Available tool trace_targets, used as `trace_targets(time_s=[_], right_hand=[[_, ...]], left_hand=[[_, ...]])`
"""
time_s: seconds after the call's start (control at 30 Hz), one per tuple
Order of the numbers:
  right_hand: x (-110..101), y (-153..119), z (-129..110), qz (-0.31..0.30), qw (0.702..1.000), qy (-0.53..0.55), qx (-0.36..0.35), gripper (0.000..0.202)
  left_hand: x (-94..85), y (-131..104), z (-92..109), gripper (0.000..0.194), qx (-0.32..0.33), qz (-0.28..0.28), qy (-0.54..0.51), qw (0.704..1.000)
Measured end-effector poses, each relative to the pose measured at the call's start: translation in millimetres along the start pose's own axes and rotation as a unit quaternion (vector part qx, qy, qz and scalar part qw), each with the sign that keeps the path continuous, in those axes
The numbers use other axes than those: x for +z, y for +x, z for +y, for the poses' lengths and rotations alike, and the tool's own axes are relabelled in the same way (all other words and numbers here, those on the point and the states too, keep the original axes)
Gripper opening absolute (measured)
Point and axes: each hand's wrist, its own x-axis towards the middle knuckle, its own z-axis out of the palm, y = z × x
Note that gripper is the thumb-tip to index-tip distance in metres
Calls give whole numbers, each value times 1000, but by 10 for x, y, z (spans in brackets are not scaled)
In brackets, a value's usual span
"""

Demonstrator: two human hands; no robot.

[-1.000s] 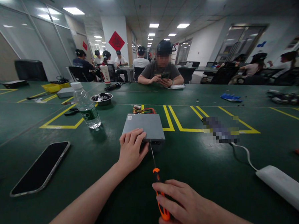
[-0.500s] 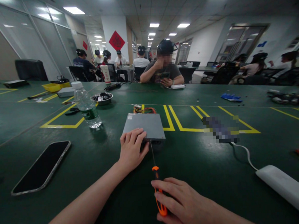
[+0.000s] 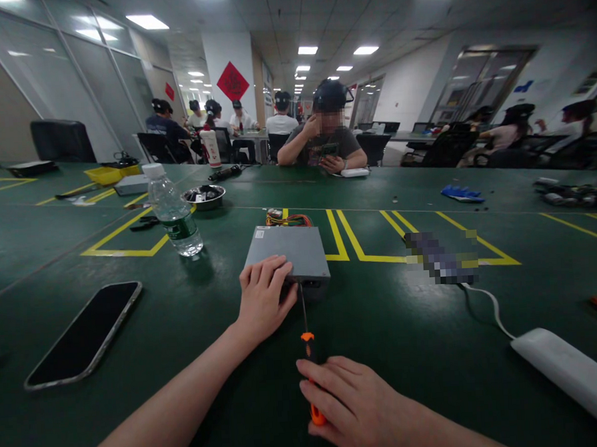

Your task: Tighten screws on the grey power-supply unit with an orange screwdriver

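A grey metal computer power supply (image 3: 290, 245) lies flat on the green table, its bundle of coloured wires (image 3: 292, 218) at the far side. My left hand (image 3: 265, 293) grips its near left corner, fingers over the top and thumb down by the front face. In my right hand (image 3: 350, 397) is a screwdriver (image 3: 309, 346) with an orange and black handle, held between fingers and thumb. Its thin shaft points away from me, and the tip meets the front face of the power supply near my left thumb. The exact contact spot is too small to make out.
Left of the power supply stands a water bottle (image 3: 175, 220), with a metal bowl (image 3: 204, 197) behind it. A phone (image 3: 84, 335) lies at the near left. On the right are a blurred-out device (image 3: 440, 259) and a white power strip (image 3: 569, 376). A person sits opposite.
The screwdriver handle and my right hand have shifted slightly left, and the handle looks turned. My left hand and the power supply have stayed in place.
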Motion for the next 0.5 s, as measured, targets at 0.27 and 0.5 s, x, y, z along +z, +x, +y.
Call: trace_targets(time_s=[0.27, 0.5], right_hand=[[-83, -71, 40, 16, 1000, -2, 11, 26], [-27, -71, 39, 27, 999, 8, -20, 20]], left_hand=[[-10, 1, 5, 29, -2, -4, 0, 1000], [-12, 2, 8, 28, 0, -3, 1, 1000]])
